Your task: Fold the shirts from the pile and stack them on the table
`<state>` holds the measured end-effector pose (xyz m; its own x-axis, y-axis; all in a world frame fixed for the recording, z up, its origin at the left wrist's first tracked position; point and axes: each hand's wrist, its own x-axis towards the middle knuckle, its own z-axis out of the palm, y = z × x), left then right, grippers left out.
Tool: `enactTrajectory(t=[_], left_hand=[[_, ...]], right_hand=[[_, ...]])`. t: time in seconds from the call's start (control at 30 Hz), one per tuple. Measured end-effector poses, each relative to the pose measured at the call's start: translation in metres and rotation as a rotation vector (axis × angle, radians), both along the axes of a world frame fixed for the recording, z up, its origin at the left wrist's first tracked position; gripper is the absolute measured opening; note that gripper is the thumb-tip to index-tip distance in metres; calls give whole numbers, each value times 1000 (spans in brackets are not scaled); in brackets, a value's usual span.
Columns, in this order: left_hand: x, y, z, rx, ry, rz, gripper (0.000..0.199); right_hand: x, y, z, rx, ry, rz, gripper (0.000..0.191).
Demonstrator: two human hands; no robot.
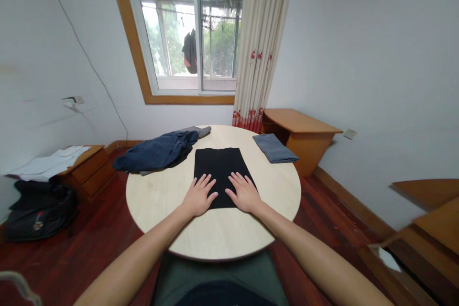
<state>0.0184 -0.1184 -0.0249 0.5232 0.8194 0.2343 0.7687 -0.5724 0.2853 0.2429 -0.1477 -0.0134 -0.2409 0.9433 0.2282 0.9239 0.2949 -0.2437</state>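
Observation:
A black folded garment (220,165) lies flat near the middle of the round pale table (154,201); its exact kind does not show. Across its near left corner rests my left hand (199,196), palm down with the fingers spread. My right hand (244,192) lies the same way on the near right edge of the cloth, its fingers also apart. Neither hand grips anything. To the right on the table is a grey-blue folded garment (275,148). A loose heap of dark blue clothing (158,150) sits at the left, with grey cloth (201,130) showing behind it.
The heap hangs over the table's left edge. Behind the table stand a wooden desk (297,122) and a patterned curtain (263,48) beside the window. A black bag (39,213) lies on the floor at the left, near a small wooden cabinet (91,172).

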Motion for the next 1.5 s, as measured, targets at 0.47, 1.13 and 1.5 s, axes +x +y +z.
enactTrajectory(t=[0.47, 1.13, 1.5], left_hand=[[-20, -1, 6, -97, -19, 70, 57], [48, 164, 15, -54, 196, 106, 67], [33, 182, 9, -118, 155, 217, 75]], right_hand=[[53, -11, -10, -55, 43, -128, 63], [-7, 193, 9, -126, -41, -10, 57], [33, 207, -6, -181, 21, -86, 68]])
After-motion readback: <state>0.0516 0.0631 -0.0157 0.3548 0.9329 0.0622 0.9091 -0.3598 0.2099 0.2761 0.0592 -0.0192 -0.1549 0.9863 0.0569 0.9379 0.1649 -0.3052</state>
